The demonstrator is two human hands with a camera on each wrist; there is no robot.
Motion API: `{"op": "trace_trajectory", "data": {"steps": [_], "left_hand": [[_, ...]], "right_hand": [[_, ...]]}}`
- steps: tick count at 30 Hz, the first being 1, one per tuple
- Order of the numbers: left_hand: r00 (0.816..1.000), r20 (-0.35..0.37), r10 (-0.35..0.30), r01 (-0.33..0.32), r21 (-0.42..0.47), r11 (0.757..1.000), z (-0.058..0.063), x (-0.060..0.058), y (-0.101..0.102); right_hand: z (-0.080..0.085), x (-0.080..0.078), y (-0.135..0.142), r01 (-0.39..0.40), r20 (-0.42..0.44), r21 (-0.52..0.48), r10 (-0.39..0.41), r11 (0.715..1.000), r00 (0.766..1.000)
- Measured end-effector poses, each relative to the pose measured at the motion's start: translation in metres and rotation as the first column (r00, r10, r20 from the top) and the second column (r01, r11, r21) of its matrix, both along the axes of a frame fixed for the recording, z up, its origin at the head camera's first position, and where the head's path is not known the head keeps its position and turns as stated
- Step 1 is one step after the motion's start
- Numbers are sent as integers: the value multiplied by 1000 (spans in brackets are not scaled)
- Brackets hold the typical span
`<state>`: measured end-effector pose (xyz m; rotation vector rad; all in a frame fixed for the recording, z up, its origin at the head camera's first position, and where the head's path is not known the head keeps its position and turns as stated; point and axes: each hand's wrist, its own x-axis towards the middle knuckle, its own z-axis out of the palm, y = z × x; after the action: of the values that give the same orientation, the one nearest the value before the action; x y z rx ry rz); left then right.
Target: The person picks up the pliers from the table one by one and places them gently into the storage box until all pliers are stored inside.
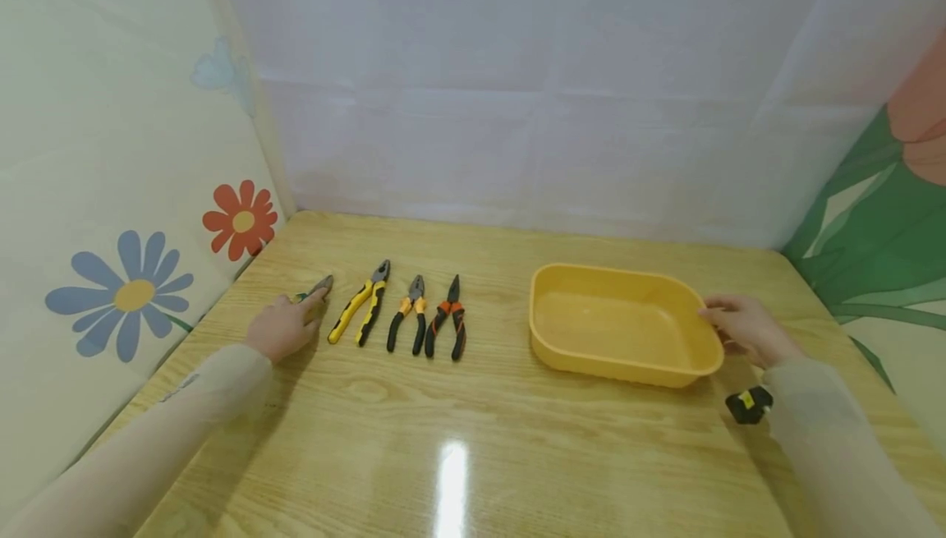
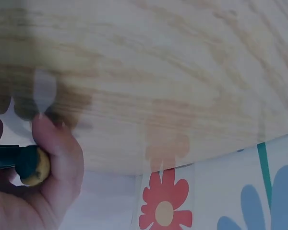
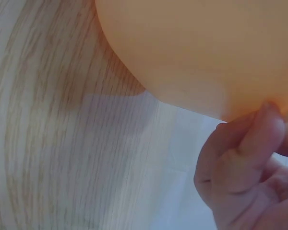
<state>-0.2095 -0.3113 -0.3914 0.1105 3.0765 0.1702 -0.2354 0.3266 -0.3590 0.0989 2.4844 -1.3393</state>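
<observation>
At the left end of a row of tools, my left hand [image 1: 284, 326] grips a pair of pliers [image 1: 323, 283], its grey jaws pointing away from me. The left wrist view shows its dark green handle [image 2: 14, 160] with a yellow end inside the curled fingers; the rest is hidden by the hand. On the right, a yellow plastic basin [image 1: 621, 368] has nothing in it. My right hand [image 1: 750, 328] pinches its right rim, thumb on one side and fingers on the other, as the right wrist view also shows.
Beside the left hand lie yellow-and-black pliers [image 1: 347, 314], smaller black pliers with orange-yellow grips [image 1: 420, 328] and black-and-red long-nose pliers [image 1: 460, 328]. A small black box [image 1: 749, 404] sits by the right cuff. White cloth [image 1: 517, 135] hangs behind the wooden table [image 1: 355, 439].
</observation>
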Motion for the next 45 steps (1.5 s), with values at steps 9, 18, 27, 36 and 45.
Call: {"op": "trace_trajectory", "data": {"steps": [9, 18, 27, 36, 45], "left_hand": [[993, -85, -80, 77, -39, 996, -1, 7, -8], [978, -154, -143, 136, -53, 989, 7, 11, -12], [939, -254, -233, 217, -92, 972, 20, 18, -6], [937, -236, -256, 242, -90, 966, 28, 25, 4], [923, -244, -297, 290, -67, 955, 41, 29, 21]], "right_hand": [[-2, 0, 1, 3, 5, 17, -3, 1000, 1000], [-2, 1, 2, 10, 3, 5, -10, 1000, 1000], [-1, 1, 4, 26, 16, 0, -26, 1000, 1000], [0, 1, 2, 32, 19, 23, -33, 999, 999], [1, 1, 0, 26, 16, 25, -26, 999, 1000]]}}
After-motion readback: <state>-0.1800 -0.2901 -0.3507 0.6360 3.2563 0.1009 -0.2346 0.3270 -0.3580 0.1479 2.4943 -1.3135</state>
